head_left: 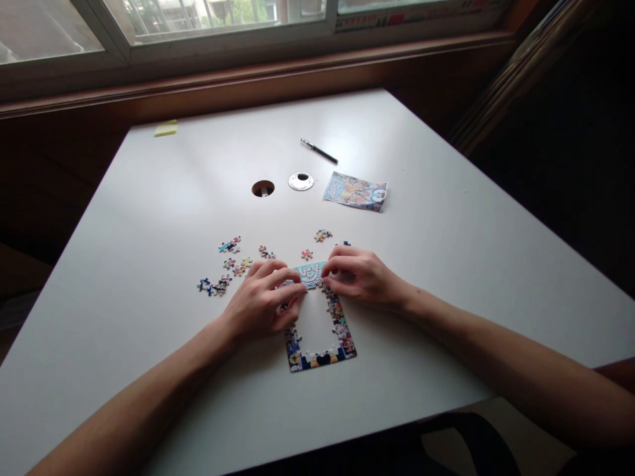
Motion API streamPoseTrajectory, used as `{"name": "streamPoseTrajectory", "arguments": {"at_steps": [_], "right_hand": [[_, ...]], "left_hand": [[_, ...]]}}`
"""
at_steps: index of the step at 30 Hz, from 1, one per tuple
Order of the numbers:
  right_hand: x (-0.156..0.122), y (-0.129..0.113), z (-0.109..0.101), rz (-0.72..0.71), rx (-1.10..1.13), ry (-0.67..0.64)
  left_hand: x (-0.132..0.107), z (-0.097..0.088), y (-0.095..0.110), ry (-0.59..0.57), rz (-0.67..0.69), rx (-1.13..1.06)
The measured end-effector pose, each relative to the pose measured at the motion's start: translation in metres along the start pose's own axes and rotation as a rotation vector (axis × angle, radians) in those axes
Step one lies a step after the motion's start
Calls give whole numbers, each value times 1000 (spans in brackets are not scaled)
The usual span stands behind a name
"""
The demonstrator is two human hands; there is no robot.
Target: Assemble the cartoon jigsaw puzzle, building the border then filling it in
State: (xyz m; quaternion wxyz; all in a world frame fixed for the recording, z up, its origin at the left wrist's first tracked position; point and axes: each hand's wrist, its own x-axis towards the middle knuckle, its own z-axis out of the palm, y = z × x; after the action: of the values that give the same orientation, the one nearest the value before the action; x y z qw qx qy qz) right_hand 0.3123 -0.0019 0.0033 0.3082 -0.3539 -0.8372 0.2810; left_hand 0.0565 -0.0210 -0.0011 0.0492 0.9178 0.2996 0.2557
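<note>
A jigsaw puzzle (pixel 342 330) lies on the white table, its border joined into an upright rectangle around a bare middle. Its top strip (pixel 310 274) is light blue with lettering. My left hand (pixel 265 294) rests over the upper left corner, fingers bent and closed on the puzzle's edge, hiding part of that side. At the upper right corner, my right hand (pixel 354 274) pinches a small puzzle piece (pixel 321 281) between thumb and fingers, against the border. Loose puzzle pieces (pixel 216 286) are scattered left of the puzzle, with a few more (pixel 323 235) beyond it.
A creased picture sheet (pixel 357 192) lies beyond my right hand, with a pen (pixel 319 151) behind it. Near the table's middle are a round cable hole (pixel 262 189) and its metal cover (pixel 301 181). A yellow sticky note (pixel 166 128) sits at the far left edge.
</note>
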Motion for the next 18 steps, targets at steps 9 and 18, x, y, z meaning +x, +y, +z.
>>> {"name": "streamPoseTrajectory", "arguments": {"at_steps": [9,18], "right_hand": [[-2,3,1,-85,18,-13],[-3,4,1,-99,-23,-56]], "left_hand": [[0,0,0,11,2,-4],[0,0,1,8,0,-4]]}}
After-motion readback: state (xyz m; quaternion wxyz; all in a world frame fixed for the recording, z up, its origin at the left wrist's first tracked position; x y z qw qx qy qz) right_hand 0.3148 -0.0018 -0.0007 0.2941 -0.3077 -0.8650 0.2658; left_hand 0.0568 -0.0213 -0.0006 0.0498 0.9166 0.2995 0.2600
